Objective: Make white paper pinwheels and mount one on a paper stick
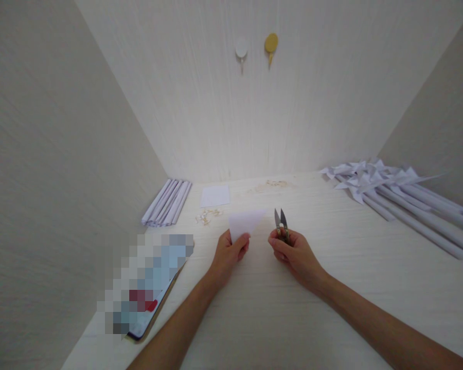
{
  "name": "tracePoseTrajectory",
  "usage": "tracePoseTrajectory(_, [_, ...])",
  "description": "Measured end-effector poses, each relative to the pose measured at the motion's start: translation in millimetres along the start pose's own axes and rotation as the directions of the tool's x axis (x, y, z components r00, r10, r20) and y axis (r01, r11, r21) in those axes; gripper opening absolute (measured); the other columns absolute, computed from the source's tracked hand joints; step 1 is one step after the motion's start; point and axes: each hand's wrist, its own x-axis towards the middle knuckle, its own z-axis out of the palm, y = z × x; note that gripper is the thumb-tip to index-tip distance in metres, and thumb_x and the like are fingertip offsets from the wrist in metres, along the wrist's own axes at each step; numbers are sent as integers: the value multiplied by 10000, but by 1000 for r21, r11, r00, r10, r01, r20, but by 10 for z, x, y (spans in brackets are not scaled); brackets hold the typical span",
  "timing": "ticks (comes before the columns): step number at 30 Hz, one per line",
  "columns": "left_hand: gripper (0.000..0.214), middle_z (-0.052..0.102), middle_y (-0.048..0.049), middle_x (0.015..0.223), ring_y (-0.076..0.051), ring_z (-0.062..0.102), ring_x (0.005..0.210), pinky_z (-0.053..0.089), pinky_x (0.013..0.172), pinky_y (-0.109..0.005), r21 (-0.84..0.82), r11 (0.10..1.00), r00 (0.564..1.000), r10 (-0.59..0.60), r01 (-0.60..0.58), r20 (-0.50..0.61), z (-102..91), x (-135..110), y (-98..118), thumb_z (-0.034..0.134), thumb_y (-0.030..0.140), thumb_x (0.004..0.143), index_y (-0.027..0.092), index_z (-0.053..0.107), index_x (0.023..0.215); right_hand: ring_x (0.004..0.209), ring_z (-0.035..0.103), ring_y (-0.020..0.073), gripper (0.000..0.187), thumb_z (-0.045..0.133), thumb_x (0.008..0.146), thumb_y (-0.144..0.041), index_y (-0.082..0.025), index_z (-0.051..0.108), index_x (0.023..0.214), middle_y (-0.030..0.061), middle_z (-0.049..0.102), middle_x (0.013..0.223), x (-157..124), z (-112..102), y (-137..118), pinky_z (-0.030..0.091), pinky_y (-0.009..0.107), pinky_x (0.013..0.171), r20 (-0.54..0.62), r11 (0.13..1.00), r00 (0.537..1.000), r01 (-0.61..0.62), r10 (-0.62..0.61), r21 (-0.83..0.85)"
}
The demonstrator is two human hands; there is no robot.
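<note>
My left hand (231, 252) pinches a white piece of paper (245, 221) that is folded into a triangle, its long point aimed to the right. To the right of the paper, my right hand (293, 252) is closed around a pair of thread snips (282, 223). The two blades point away from me and stand apart, a short gap from the paper's tip. Both hands are above the pale tabletop (254, 308).
Rolled paper sticks (167, 203) lie at the back left, beside a flat white paper square (215, 196). Small pins (209, 216) and another little pile (277, 183) are scattered nearby. A phone (158, 288) rests at left. Paper pinwheels (393, 190) on sticks fill the right. Hooks (271, 43) hang on the wall.
</note>
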Motion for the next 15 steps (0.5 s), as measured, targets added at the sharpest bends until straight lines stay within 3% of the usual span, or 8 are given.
tracePoseTrajectory(3, [223, 397, 65, 455, -14, 259, 363, 138, 368, -179, -75, 997, 1000, 0, 0, 2, -16, 10, 10, 576, 296, 637, 145, 441, 545, 391, 243, 35, 213, 580, 702, -360, -168, 488, 700, -85, 361, 458, -1, 15, -9, 135, 208, 387, 79, 1000, 997, 1, -1, 2])
tracePoseTrajectory(7, [209, 415, 60, 481, -8, 268, 365, 149, 367, -171, -139, 990, 1000, 15, -17, -13, -41, 24, 11, 578, 290, 642, 138, 458, 567, 407, 244, 51, 362, 434, 767, -498, -156, 532, 833, -68, 373, 491, 5, 20, -12, 154, 221, 404, 174, 999, 984, -25, 21, 19])
tracePoseTrajectory(15, [222, 410, 60, 488, -13, 265, 369, 152, 356, -169, -134, 990, 998, 43, -50, -53, -47, 21, 10, 586, 317, 649, 140, 472, 580, 473, 353, 57, 290, 508, 762, -418, -143, 552, 843, -45, 419, 553, 37, -30, 7, 212, 230, 452, 260, 991, 965, -5, 41, -137])
